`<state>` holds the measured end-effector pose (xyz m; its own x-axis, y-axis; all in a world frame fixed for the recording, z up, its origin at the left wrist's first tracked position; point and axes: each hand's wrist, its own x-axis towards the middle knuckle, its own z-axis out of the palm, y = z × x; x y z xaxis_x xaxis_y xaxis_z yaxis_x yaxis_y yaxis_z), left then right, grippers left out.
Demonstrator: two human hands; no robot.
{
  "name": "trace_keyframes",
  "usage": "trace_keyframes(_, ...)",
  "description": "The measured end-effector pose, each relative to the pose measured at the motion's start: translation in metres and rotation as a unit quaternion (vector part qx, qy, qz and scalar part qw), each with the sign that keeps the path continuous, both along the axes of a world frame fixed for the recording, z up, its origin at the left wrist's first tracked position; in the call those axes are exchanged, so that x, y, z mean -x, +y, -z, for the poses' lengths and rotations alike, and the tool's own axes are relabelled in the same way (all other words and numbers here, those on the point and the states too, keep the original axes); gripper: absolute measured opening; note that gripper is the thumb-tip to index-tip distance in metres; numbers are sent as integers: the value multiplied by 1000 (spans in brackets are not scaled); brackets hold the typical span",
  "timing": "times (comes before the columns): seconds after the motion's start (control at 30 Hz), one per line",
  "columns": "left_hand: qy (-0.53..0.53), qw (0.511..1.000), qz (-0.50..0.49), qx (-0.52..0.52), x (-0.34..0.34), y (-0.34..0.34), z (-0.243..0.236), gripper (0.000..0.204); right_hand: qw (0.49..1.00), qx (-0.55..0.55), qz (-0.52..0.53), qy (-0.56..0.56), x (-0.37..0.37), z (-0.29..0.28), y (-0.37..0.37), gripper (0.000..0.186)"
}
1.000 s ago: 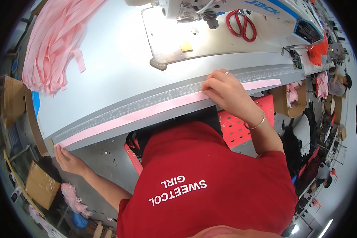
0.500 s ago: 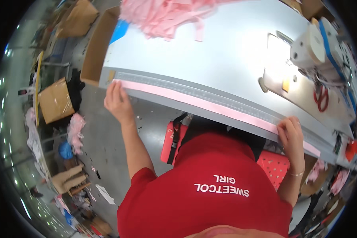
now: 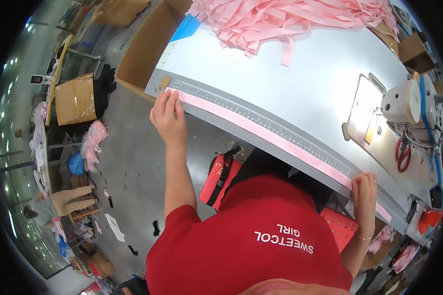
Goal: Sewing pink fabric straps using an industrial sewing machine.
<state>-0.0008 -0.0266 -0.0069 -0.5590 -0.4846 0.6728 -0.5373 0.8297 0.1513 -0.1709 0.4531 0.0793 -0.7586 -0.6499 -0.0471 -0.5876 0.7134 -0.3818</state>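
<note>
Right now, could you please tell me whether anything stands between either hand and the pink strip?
Nothing visible does. The left hand has its fingertips at one end of the pink strip, and the right hand is on it nearer the other end. The clear ruler lies alongside the strip.

Open room spans the desk [image 3: 325,81] right of upper centre, between the ribbon heap [image 3: 280,22] at the top and the sewing machine [image 3: 401,104] at the right. A cardboard box [image 3: 140,55] walls the upper left; the left hand [image 3: 169,118] and right hand [image 3: 364,197] obstruct the pink strip [image 3: 290,147].
</note>
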Motion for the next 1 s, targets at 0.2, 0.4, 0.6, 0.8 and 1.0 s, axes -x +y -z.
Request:
trace_keyframes(0.2,-13,1000,2,-14,-5,8,-1,22,999,-19,-15,35,-3,3,10,14)
trace_keyframes(0.4,-19,999,7,-26,-5,16,-2,23,999,-32,0,22,-6,2,19,14)
trace_keyframes(0.6,-19,999,26,-29,-3,23,-4,23,999,-46,2,28,-6,0,29,13)
trace_keyframes(0.8,-22,999,24,-32,-2,26,-4,23,998,-48,10,32,-6,0,31,12)
trace_keyframes(1.0,-22,999,29,-33,-1,27,-5,22,998,-48,16,25,-6,-2,28,12)
